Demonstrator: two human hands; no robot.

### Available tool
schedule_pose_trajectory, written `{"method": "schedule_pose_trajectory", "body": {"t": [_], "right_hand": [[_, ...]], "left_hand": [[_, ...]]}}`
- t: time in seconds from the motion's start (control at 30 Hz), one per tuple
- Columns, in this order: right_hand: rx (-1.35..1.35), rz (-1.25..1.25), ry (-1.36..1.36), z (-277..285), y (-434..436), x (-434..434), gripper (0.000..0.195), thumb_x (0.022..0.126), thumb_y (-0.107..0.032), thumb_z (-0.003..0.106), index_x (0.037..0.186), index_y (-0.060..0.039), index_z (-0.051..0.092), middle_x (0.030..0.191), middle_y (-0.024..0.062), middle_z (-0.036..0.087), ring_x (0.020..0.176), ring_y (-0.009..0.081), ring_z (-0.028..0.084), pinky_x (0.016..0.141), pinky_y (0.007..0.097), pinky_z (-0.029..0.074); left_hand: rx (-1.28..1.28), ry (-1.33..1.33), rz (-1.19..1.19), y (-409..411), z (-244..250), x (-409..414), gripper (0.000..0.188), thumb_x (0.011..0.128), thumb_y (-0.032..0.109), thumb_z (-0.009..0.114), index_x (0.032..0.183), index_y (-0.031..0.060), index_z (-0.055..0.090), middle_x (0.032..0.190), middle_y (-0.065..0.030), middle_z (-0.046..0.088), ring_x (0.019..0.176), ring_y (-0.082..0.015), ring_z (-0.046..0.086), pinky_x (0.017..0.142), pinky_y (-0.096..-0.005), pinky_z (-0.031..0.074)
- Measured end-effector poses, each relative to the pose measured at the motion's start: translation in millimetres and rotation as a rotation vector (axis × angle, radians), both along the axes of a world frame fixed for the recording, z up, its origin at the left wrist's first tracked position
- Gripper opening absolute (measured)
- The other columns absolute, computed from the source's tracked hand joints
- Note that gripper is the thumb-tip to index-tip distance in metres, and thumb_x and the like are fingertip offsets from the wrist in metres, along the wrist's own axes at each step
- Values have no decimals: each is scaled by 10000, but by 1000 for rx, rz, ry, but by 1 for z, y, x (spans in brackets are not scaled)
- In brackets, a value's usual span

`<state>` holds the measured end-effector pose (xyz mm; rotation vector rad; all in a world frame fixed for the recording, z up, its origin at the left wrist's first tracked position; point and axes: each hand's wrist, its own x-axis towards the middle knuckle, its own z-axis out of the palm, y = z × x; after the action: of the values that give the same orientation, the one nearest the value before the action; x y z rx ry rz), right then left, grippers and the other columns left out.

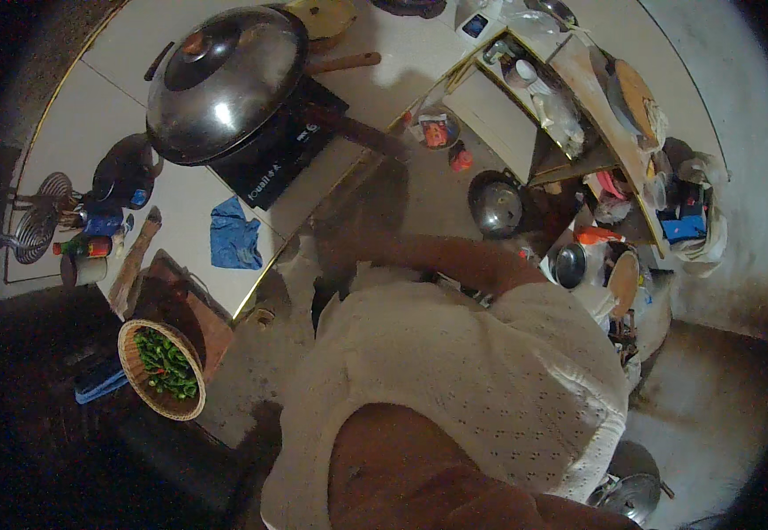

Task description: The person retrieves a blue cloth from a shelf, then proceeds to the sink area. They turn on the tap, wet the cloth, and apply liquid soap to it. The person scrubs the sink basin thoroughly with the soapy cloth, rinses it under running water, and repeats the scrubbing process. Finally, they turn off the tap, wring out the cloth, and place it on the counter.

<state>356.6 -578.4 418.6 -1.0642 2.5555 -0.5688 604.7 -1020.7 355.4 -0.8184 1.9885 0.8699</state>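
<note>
My right forearm crosses in front of my white shirt, and my right hand (339,240) is a dark blur near the gold-trimmed counter edge. Whether its fingers hold anything is hidden by shadow. My left hand is out of view. Before me on the white counter, a wok with a domed metal lid (244,86) sits on a black induction cooker (271,175). The wok's dark handle (370,136) points over the counter edge. A blue cloth (235,233) lies crumpled on the counter, left of my right hand.
A wicker basket (131,391) of green peppers (166,364) stands at the left, near a wooden board (208,324). A black pot (122,173) and bottles (92,246) stand along the counter. An empty wok (496,204) is below an open drawer (536,99) at the right.
</note>
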Motion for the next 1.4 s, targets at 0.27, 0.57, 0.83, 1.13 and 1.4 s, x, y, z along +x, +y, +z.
{"method": "schedule_pose_trajectory", "body": {"t": [0.27, 0.57, 0.83, 1.13, 1.4], "right_hand": [[172, -268, -182, 40, 128, 53, 351, 837, -389, 487, 1080, -157, 590, 996, 106, 623, 875, 317, 606, 722, 427, 499], [411, -317, -318, 15, 178, 68, 308, 840, -310, 456, 965, -73, 606, 892, 148, 637, 807, 331, 616, 671, 453, 482], [160, -314, -339, 97, 156, 67, 311, 778, -330, 557, 1025, -154, 627, 991, 99, 637, 862, 297, 619, 751, 392, 490], [137, -331, -266, -12, 178, 80, 304, 793, -349, 540, 971, -132, 658, 930, 104, 652, 818, 309, 622, 676, 432, 496], [348, -471, -592, 89, 177, 103, 384, 807, -406, 511, 1070, -145, 609, 1006, 111, 626, 908, 291, 604, 751, 432, 467]], "left_hand": [[-16, -18, 28, 34, -11, 5, 275, 888, 217, 491, 1054, 7, 553, 1042, -115, 584, 924, -199, 576, 799, -339, 467], [-6, 15, -4, 76, -13, 1, 287, 876, 231, 499, 1046, 7, 558, 1023, -123, 592, 914, -215, 582, 792, -345, 466], [-3, 11, 1, 89, -21, 10, 299, 866, 244, 506, 1040, 8, 562, 1007, -131, 599, 905, -229, 587, 786, -351, 465], [12, 16, -99, 105, -32, -21, 311, 855, 258, 514, 1033, 8, 566, 988, -139, 607, 896, -246, 593, 778, -357, 465], [9, 66, -69, 106, -20, -21, 323, 845, 271, 521, 1026, 9, 570, 972, -146, 614, 887, -260, 599, 772, -362, 464]]}}
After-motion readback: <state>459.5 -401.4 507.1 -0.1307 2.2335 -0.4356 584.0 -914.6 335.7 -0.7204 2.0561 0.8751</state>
